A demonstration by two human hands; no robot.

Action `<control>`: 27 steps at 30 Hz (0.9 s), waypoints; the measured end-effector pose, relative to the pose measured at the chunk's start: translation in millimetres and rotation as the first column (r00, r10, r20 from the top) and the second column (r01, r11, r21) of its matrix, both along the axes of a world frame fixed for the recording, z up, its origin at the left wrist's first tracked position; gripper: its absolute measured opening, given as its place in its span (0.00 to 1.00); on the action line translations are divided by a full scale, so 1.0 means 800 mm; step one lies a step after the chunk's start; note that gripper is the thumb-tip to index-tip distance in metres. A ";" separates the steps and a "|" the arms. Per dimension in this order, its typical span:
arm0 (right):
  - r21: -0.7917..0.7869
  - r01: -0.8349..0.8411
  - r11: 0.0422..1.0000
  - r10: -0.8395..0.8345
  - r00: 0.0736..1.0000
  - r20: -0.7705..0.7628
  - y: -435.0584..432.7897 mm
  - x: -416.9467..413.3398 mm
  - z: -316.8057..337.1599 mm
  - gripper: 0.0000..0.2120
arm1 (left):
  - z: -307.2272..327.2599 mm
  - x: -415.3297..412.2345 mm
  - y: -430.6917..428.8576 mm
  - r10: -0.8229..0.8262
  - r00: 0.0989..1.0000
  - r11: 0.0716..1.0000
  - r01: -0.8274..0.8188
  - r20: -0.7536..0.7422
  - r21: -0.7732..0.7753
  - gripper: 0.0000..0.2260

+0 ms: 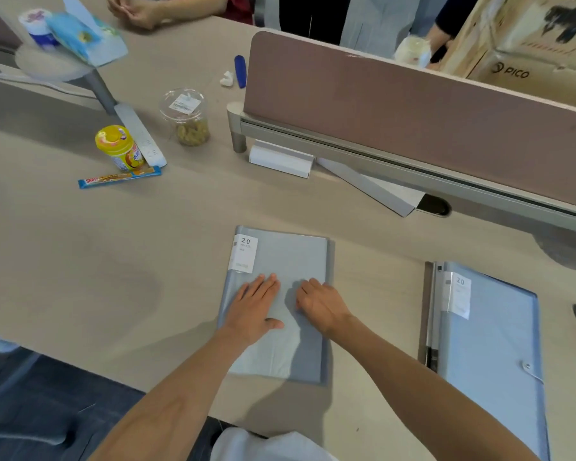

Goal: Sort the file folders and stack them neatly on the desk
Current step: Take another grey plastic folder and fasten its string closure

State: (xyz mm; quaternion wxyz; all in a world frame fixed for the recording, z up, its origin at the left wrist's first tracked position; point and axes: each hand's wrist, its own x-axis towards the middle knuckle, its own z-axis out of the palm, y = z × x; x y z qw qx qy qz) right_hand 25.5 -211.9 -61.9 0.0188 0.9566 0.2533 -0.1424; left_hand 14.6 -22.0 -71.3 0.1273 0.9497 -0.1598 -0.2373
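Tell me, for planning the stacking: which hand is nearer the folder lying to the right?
Right hand; it lies closer to that folder. Left hand rests farther away.

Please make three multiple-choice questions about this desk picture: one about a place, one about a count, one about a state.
1. Where does the yellow jar stand?
A. far left of the folders
B. on a folder
C. behind the divider

2. How many "20" labels show on folders?
A. one
B. two
C. four

3. What are both hands doing?
A. lifting a folder
B. resting flat on a folder
C. holding a pen

Key: A, it stands by the snack bar; B, one on each pile; B, left hand and right hand lie palm down on the middle folder.
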 end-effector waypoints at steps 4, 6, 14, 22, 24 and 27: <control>0.028 0.040 0.999 -0.040 0.999 0.009 -0.004 0.028 0.008 0.06 | 0.000 0.000 0.001 -0.008 1.000 1.000 0.008 0.007 0.000 0.40; 0.042 0.107 0.993 -0.106 0.994 -0.020 -0.021 0.030 0.011 0.08 | 0.001 0.000 0.002 -0.009 1.000 1.000 0.009 0.001 -0.007 0.40; 0.120 0.108 0.987 -0.113 0.993 0.040 -0.060 -0.020 0.004 0.12 | 0.002 -0.003 -0.003 0.009 1.000 1.000 -0.009 -0.011 0.000 0.40; 0.302 0.257 0.918 -0.241 0.966 -0.091 -0.058 -0.022 0.010 0.09 | 0.003 -0.001 -0.006 0.009 0.999 1.000 -0.009 -0.030 0.005 0.40; 0.316 0.248 0.916 -0.239 0.969 -0.068 -0.052 -0.026 0.008 0.09 | 0.004 -0.001 -0.006 0.007 0.999 1.000 -0.007 -0.033 0.007 0.40; 0.335 0.226 0.915 -0.247 0.969 0.021 -0.044 -0.033 -0.001 0.07 | 0.002 -0.002 -0.006 0.004 0.999 1.000 -0.004 -0.032 0.005 0.40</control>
